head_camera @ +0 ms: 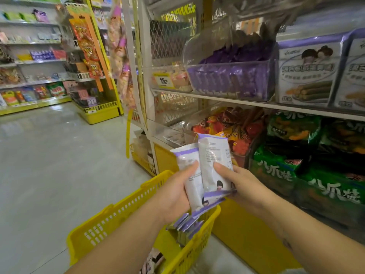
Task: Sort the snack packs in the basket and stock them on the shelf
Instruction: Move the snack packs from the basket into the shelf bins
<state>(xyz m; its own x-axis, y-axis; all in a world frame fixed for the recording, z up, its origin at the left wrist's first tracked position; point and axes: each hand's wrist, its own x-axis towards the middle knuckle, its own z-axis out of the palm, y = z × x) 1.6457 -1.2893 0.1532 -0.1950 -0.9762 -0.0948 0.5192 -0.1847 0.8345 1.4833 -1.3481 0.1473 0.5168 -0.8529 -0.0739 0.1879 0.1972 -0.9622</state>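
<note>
Two bare forearms reach in from the lower edge. The left hand (173, 194) grips a flat, glossy white pack (188, 175) with purple crimped ends, its thumb pressed on the pack's face and its fingers hidden behind. The right hand (244, 182) pinches a second pack (214, 161) of the same kind, thumb on its printed back, curled fingertips showing at its right edge. Both packs stand nearly upright, and the second overlaps the first along its right side.

Just below the left hand, more purple-edged packs (187, 224) fan out; whether that hand holds them or they lie in the basket cannot be told. Under both hands sits a yellow plastic basket (118, 218) with slotted walls, on a pale, shiny tiled floor (49, 155).

Above the hands, a white shelf (246, 101) carries a clear, rounded plastic bin (231, 82) full of purple foil packets. Right of the bin stand large white-and-purple bags (306, 72) printed with rolled snacks. To the right of the right hand, crinkled green bags (276, 173) are stacked in a lower bay.
</note>
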